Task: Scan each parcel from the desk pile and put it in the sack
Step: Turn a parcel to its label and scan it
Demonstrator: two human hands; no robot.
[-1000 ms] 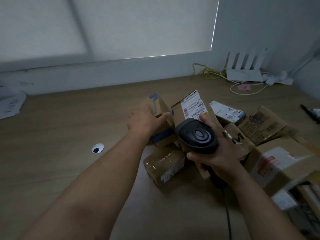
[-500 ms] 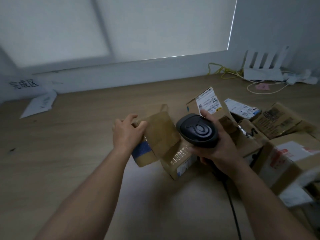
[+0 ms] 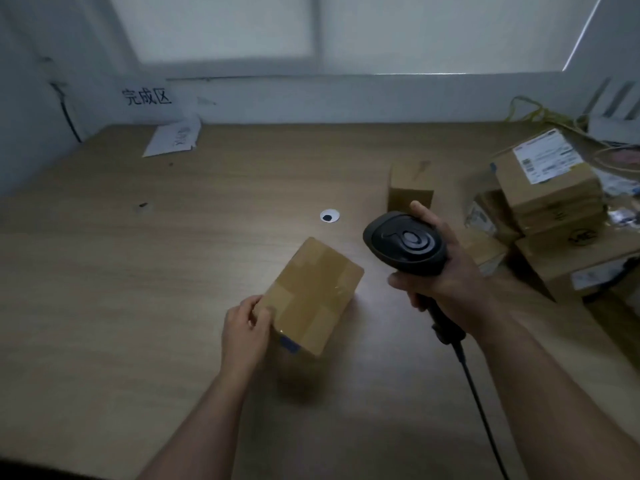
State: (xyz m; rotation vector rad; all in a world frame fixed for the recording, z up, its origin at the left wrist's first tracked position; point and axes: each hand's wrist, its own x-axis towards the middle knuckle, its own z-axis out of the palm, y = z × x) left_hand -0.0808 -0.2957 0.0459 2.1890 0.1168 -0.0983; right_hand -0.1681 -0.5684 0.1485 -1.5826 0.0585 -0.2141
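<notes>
At the far left of the wooden worktop (image 3: 138,289) a creased sheet of paper (image 3: 173,140) lay against the wall, under a sign (image 3: 147,97) with three black characters. A round cable hole (image 3: 329,215) sat near the middle of the surface. In front of it the left hand (image 3: 246,329) had its grip closed on the near corner of a brown taped parcel (image 3: 313,296), thumb on top, holding it tilted over the middle of the worktop, with its shadow below. Just to the right, the right hand (image 3: 446,282) had its grip wrapped round the handle of a black scanner (image 3: 405,247), head turned towards the parcel; its cord (image 3: 481,403) ran down to the bottom edge. Behind the scanner a small box (image 3: 410,187) stood upright. Along the right edge was the pile of parcels (image 3: 554,202), the top one bearing a white label, with yellow cables (image 3: 540,114) behind it
</notes>
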